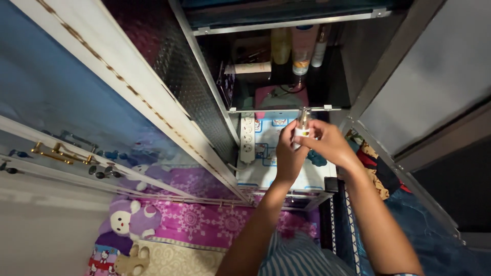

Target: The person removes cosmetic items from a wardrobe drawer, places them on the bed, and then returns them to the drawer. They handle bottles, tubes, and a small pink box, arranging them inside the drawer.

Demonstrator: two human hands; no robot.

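Note:
Both my hands are raised in front of an open cabinet. My left hand (288,153) grips the body of a small clear pump bottle (303,125) from the left. My right hand (330,143) holds the same bottle from the right, fingers near its pump top. The bottle is upright, just below the edge of a glass shelf (279,109). On that shelf stand a yellow bottle (281,45), a pale tube with an orange band (303,48) and a slim white bottle (319,47).
A white power strip (247,138) hangs below the shelf against a patterned white panel. A mirrored cabinet door (76,102) with gold handles stands open at left. A plush toy (128,220) lies on purple bedding. A grey door (434,76) is at right.

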